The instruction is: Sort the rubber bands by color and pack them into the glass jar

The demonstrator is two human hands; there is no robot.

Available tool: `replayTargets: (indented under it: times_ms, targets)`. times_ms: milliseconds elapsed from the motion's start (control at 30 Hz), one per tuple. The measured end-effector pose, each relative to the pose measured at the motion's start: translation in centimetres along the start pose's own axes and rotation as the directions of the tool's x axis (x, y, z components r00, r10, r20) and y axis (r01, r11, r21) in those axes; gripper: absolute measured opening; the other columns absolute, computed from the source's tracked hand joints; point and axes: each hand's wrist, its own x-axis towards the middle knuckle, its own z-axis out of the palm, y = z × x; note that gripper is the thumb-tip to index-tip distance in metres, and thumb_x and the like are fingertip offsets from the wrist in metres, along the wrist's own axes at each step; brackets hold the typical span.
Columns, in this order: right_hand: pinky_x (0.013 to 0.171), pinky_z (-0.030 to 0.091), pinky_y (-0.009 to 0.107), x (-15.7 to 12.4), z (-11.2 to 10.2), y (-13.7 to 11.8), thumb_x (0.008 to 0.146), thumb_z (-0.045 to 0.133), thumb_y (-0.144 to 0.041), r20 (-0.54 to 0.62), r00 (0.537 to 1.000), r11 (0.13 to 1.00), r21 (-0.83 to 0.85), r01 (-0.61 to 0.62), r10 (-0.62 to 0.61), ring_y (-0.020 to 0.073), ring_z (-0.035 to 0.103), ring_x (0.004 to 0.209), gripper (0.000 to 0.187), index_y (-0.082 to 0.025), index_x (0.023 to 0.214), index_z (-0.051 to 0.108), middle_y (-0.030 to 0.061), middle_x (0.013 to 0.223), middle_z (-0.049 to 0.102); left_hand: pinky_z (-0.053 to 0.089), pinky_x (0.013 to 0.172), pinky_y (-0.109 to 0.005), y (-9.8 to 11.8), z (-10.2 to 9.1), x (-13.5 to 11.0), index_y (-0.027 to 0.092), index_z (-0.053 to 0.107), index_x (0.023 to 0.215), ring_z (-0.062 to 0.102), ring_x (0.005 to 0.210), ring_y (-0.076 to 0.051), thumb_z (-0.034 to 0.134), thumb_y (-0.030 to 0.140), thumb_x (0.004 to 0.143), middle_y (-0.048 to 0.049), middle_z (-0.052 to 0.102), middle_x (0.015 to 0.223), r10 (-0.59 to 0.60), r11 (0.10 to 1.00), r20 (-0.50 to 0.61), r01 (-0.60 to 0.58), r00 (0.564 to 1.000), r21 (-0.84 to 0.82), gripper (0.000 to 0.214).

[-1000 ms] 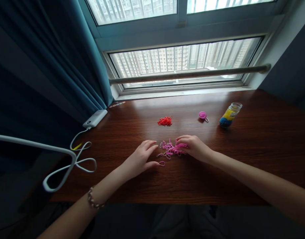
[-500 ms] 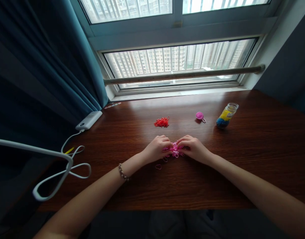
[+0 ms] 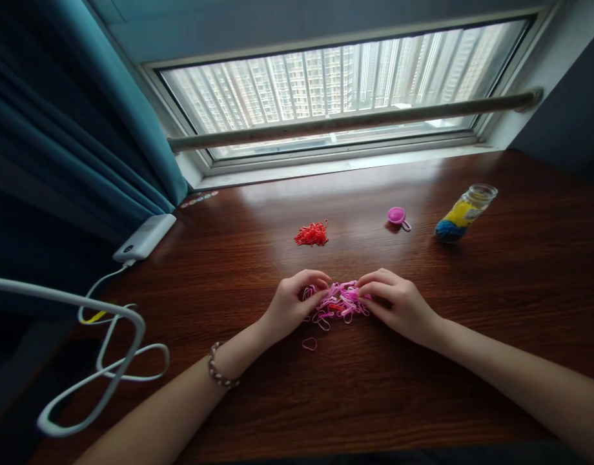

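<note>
A loose heap of pink rubber bands (image 3: 346,302) lies on the brown wooden table, with a bit of red showing among them. My left hand (image 3: 293,302), a braided bracelet on its wrist, has curled thumb and fingers closed on bands at the heap's left side. From the right, my right hand (image 3: 394,298) pinches pink bands between thumb and fingertips. The tips of both hands are partly hidden in the heap. One single pink rubber band (image 3: 309,344) lies apart, nearer to me.
Beyond my hands sit a pile of red rubber bands (image 3: 312,234), a small pink funnel-like cup (image 3: 396,216) and a tilted glass jar (image 3: 464,216) with blue and yellow contents. At left are a white power bank (image 3: 144,237) and a white cable (image 3: 141,374). A window backs the table (image 3: 258,413).
My view has tipped down and come closer. My hands have drawn slightly apart, and the pink heap is more spread out, with red now showing in it.
</note>
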Motion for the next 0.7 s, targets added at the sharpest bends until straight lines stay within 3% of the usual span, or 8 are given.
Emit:
replayTargets:
  times_ms: [100,300,500,633,700]
  targets:
    - [0.080,0.047,0.035,-0.1,-0.2,-0.8,0.083,0.051,-0.021,0.051,0.996,0.997,-0.042,0.071,-0.069,0.0190,0.054,0.093,0.021,-0.024,0.101,0.062,0.0066,0.103,0.062,0.049,0.070,-0.027,0.0,0.0,0.1,0.017,0.059,0.091,0.060,0.075,-0.014,0.054,0.026,0.081,-0.0050,0.064,0.084,0.043,0.997,-0.002,-0.043,0.999,0.060,0.014]
    - [0.097,0.034,0.045,-0.1,-0.3,-1.8,0.085,0.047,-0.023,0.308,0.939,0.973,-0.117,0.198,-0.154,0.0241,0.039,0.117,0.032,-0.028,0.117,0.054,0.0027,0.120,0.057,0.044,0.079,-0.036,0.1,-0.2,0.2,0.021,0.064,0.085,0.053,0.085,-0.019,0.054,0.023,0.080,-0.0057,0.062,0.087,0.226,0.897,0.062,-0.233,0.972,0.377,0.012]
    - [0.097,0.034,0.044,-0.3,-0.1,-1.6,0.087,0.044,-0.022,0.294,0.944,0.977,-0.102,0.186,-0.149,0.0228,0.040,0.118,0.033,-0.025,0.120,0.052,0.0051,0.117,0.059,0.038,0.089,-0.040,0.7,-0.1,-0.1,0.024,0.065,0.086,0.049,0.096,-0.021,0.056,0.026,0.077,-0.0047,0.061,0.094,0.266,0.850,0.198,-0.326,0.943,0.414,0.012]
    - [0.097,0.035,0.042,-0.4,-0.2,-1.7,0.087,0.043,-0.021,0.280,0.943,0.976,-0.070,0.207,-0.180,0.0218,0.040,0.118,0.035,-0.023,0.121,0.050,0.0055,0.118,0.058,0.036,0.091,-0.040,0.6,0.1,-0.1,0.023,0.064,0.083,0.049,0.098,-0.020,0.055,0.025,0.079,-0.0034,0.063,0.092,0.305,0.834,0.193,-0.359,0.933,0.419,0.010]
    - [0.096,0.038,0.042,-0.4,-0.2,-1.7,0.087,0.043,-0.020,0.219,0.959,0.979,-0.048,0.197,-0.182,0.0213,0.043,0.115,0.035,-0.024,0.121,0.050,0.0062,0.117,0.057,0.036,0.092,-0.040,0.6,0.1,0.0,0.023,0.064,0.082,0.049,0.098,-0.020,0.056,0.025,0.079,-0.0033,0.063,0.090,0.320,0.834,0.161,-0.358,0.934,0.420,0.009]
